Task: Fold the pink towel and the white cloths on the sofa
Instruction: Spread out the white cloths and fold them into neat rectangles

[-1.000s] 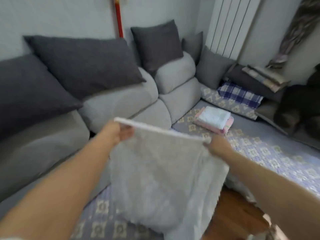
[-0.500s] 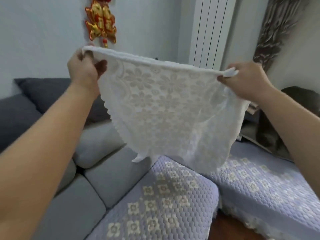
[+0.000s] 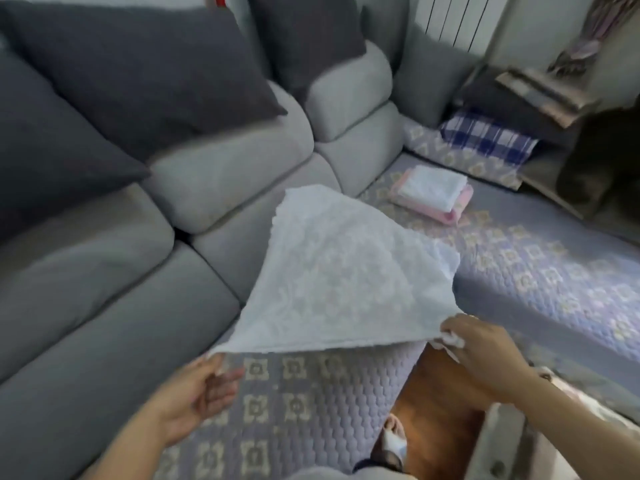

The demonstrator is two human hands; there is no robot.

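head view shows pink towel (image 3: 450, 211) and one white cloth (image 3: 431, 185) stacked folded far right, while left hand (image 3: 194, 396) and right hand (image 3: 485, 355) each pinch a corner of the lace cloth (image 3: 346, 278), still unfolded.

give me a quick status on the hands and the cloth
Left hand and right hand each pinch a near corner of the white lace cloth, spread above the quilted lavender sofa cover. Folded white-on-pink stack beyond, clear.

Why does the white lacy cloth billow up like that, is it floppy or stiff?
Probably very floppy: the white cloth sags between the left hand and right hand. It likely weighs little, since it balloons above the sofa cover. Its lace seems thin, so perhaps snags easily.
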